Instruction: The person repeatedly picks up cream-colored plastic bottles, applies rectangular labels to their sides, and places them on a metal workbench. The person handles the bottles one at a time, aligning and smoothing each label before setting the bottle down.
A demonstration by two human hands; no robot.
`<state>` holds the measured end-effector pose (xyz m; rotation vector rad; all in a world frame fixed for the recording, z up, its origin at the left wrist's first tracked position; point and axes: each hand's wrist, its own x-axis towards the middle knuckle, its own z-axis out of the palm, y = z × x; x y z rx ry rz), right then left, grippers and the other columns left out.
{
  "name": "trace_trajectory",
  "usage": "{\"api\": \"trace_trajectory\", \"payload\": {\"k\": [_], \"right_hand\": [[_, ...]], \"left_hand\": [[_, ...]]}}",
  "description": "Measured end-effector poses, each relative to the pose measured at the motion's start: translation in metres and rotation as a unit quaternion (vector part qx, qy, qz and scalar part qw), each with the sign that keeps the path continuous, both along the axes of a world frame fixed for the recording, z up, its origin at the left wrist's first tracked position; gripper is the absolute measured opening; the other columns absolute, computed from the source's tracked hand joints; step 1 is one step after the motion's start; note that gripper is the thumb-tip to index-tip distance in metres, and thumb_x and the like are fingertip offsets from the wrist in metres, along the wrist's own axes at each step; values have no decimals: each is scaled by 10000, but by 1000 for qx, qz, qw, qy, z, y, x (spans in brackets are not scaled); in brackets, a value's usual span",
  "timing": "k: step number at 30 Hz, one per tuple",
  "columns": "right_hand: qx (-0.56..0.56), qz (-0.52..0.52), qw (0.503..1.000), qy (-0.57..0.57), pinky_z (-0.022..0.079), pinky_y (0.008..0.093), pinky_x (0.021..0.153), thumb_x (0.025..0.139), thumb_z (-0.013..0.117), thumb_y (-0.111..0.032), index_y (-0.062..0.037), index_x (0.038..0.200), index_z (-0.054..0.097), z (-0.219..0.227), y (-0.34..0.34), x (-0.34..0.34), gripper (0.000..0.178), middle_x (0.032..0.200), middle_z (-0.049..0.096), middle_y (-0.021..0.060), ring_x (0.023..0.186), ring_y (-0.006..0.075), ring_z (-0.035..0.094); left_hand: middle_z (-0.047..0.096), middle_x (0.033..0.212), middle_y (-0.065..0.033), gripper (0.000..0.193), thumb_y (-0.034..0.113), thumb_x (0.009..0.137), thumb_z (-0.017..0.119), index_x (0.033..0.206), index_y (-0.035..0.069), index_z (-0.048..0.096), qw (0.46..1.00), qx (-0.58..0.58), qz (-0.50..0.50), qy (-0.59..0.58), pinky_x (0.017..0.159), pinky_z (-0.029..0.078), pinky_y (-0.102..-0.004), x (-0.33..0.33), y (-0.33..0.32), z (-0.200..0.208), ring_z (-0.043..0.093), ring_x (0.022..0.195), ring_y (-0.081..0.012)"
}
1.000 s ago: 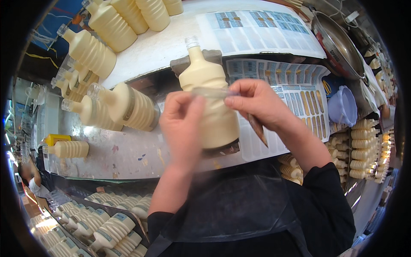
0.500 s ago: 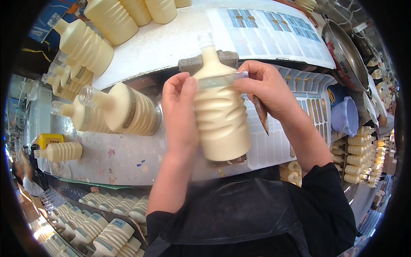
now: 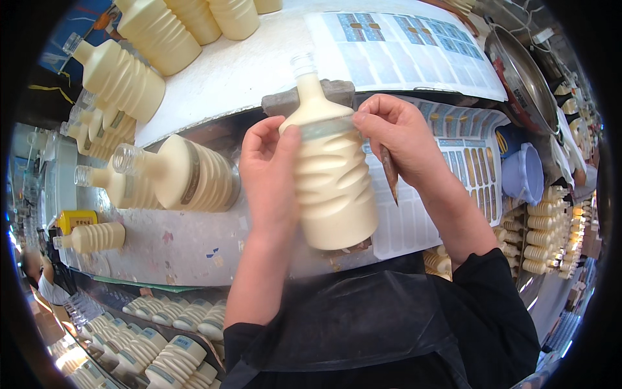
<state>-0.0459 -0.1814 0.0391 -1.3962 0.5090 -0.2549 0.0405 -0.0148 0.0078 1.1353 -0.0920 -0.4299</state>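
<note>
I hold a cream ribbed plastic bottle [image 3: 330, 175] with a clear neck upright in front of me. My left hand [image 3: 272, 172] wraps its left side, thumb near the shoulder. My right hand [image 3: 398, 139] pinches a clear sticker band [image 3: 327, 128] on the bottle's shoulder and also keeps a thin brown stick [image 3: 391, 175] between its fingers. Behind the bottle lies a grey block [image 3: 285, 100] on the worktable.
Sticker sheets [image 3: 414, 45] lie on the white table top and at right [image 3: 466, 168]. More cream bottles lie at left [image 3: 188, 175] and top left [image 3: 126, 78]. A metal bowl [image 3: 518, 78], a blue cup [image 3: 528, 175] and stacked bottles [image 3: 544, 227] are at right; capped bottles [image 3: 162, 350] below.
The bottle has come closer to me and a little right, upright. Both hands stayed on it, the right one smoothing the band across the shoulder.
</note>
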Motion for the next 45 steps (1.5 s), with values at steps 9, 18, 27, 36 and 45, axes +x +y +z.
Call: {"api": "trace_trajectory", "payload": {"k": [9,18,27,36,45], "right_hand": [[-70,-9,997,-2,399,185,563,959,703,-141,-58,952,649,-12,0,0,99,784,617,-44,631,6,509],[9,5,1000,21,435,170,625,1044,601,-186,-46,1190,605,-10,-6,-6,203,877,609,-22,694,25,532],[9,-1,1000,13,476,193,680,1009,683,-213,-21,1221,558,-21,2,2,312,862,622,-11,754,36,571],[15,-2,1000,17,447,186,638,1014,667,-201,-27,1219,566,-20,2,1,287,849,607,-21,701,27,539],[14,19,1000,10,459,217,734,978,690,-228,-14,1234,563,-21,1,-2,357,890,632,-3,822,48,575]], "left_hand": [[599,1068,-28,268,104,966,714,1191,13,600,1000,-11,3,9,882,499,-252,-1,0,-3,569,959,-93],[614,1093,-40,209,83,1002,656,1190,12,597,999,-19,0,43,895,496,-257,1,1,-2,575,979,-93],[619,1103,-45,212,77,1005,648,1195,9,585,1000,-2,-1,11,919,495,-262,-1,-2,-3,582,997,-103],[643,1132,-60,230,123,1030,618,1225,3,603,999,-24,-12,41,926,507,-273,3,4,-9,604,1023,-111],[656,1166,-68,270,139,1056,571,1292,10,582,999,-23,-24,35,885,562,-281,-2,5,-4,653,1009,-124]]}}
